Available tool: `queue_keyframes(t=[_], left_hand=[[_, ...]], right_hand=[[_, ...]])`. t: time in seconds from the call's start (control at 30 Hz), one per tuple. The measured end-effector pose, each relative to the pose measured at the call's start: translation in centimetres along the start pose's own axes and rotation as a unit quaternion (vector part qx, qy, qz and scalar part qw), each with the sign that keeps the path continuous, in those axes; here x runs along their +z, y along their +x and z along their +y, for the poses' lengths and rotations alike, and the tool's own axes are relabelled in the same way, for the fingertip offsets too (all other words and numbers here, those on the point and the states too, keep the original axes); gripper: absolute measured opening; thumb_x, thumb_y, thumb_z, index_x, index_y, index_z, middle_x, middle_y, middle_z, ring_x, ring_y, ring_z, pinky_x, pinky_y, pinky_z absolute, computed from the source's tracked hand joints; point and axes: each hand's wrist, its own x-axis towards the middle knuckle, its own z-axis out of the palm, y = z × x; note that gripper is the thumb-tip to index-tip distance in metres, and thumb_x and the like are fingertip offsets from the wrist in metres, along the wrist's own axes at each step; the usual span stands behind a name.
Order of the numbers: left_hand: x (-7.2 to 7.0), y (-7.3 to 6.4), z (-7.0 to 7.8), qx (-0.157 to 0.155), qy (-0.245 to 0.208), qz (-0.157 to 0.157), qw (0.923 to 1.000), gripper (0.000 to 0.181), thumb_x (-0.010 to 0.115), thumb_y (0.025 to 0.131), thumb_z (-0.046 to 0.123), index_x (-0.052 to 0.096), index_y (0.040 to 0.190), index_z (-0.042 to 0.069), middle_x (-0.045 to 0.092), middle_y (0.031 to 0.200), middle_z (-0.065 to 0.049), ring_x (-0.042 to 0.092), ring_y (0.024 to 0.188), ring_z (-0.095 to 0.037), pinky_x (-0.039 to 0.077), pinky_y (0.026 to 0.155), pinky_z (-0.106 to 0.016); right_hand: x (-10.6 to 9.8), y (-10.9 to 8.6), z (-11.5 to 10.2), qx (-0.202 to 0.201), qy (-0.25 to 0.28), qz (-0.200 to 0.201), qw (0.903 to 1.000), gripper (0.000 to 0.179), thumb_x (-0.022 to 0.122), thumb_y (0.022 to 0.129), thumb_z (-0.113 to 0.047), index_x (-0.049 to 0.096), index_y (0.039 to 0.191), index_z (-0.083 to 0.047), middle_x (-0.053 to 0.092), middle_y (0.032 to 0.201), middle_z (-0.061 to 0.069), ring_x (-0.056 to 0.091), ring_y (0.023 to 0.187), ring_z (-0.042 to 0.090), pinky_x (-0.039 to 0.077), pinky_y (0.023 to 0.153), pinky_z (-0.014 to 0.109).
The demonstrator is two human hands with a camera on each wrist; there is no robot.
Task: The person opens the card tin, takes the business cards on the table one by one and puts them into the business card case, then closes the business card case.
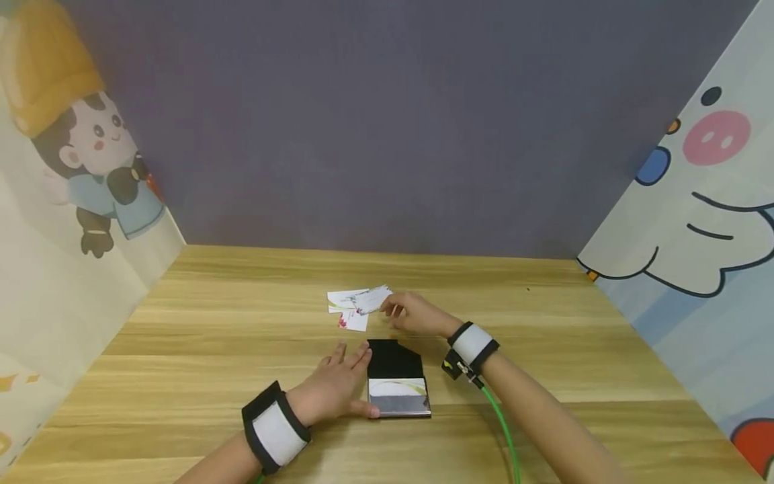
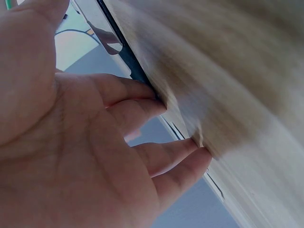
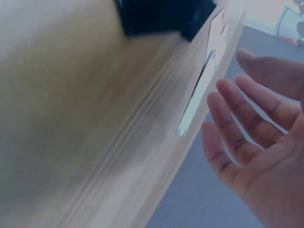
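Observation:
A black card case (image 1: 394, 361) lies with its flap folded back on the wooden table, a card with a yellow curve (image 1: 396, 386) showing in its pocket. Along the case's left side rests my left hand (image 1: 336, 383), fingers straight and spread, fingertips at the flap and thumb at the lower corner. Beyond the case, several white business cards (image 1: 357, 300) overlap in a loose group, one bearing red flowers. My right hand (image 1: 416, 314) hovers at their right edge. Its fingers (image 3: 229, 121) are loosely bent and hold nothing in the right wrist view.
A plain grey panel (image 1: 375, 128) stands behind the wooden tabletop (image 1: 230, 316). Cartoon-printed walls flank it on the left (image 1: 36, 255) and right (image 1: 683, 235). A green cable (image 1: 506, 430) runs from the right wristband (image 1: 473, 344) toward the near edge.

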Motion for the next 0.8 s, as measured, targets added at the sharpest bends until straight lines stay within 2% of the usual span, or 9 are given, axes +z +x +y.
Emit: queue_keyframes(t=[0.17,0.43,0.63,0.8], left_hand=[[0.0,0.0,0.0,0.003,0.002,0.003,1.0,0.096,0.064,0.072,0.059,0.033,0.14,-0.001,0.026,0.149,-0.016,0.021,0.131,-0.053,0.029,0.101,-0.06],[0.0,0.0,0.1,-0.002,0.004,0.001,1.0,0.097,0.063,0.072,0.06,0.032,0.14,0.0,0.025,0.149,-0.015,0.02,0.131,-0.052,0.028,0.102,-0.06],[-0.1,-0.3,0.2,-0.003,0.002,0.0,1.0,0.097,0.064,0.071,0.06,0.032,0.14,-0.001,0.026,0.149,-0.015,0.021,0.131,-0.052,0.028,0.102,-0.06],[0.0,-0.2,0.2,-0.004,0.01,0.004,0.9999,0.097,0.064,0.07,0.06,0.032,0.14,0.0,0.026,0.149,-0.015,0.022,0.131,-0.052,0.028,0.102,-0.059]], right_hand=[[-0.1,1.7,0.9,-0.002,-0.022,0.018,0.9996,0.028,0.063,0.081,0.002,0.059,0.108,0.007,0.062,0.105,0.02,0.059,0.095,0.032,0.051,0.08,0.033],[0.0,4.0,2.5,0.015,-0.073,0.04,0.9964,0.035,0.064,0.077,0.004,0.058,0.111,0.006,0.061,0.108,0.019,0.057,0.1,0.031,0.048,0.086,0.038],[0.3,5.3,3.2,0.028,-0.102,0.03,0.9939,0.048,0.067,0.075,0.001,0.053,0.121,0.005,0.056,0.122,0.02,0.052,0.114,0.032,0.042,0.097,0.042],[0.5,5.9,3.2,0.025,-0.132,0.011,0.9908,0.051,0.069,0.075,0.001,0.053,0.123,0.001,0.055,0.125,0.017,0.051,0.115,0.031,0.04,0.098,0.042]])
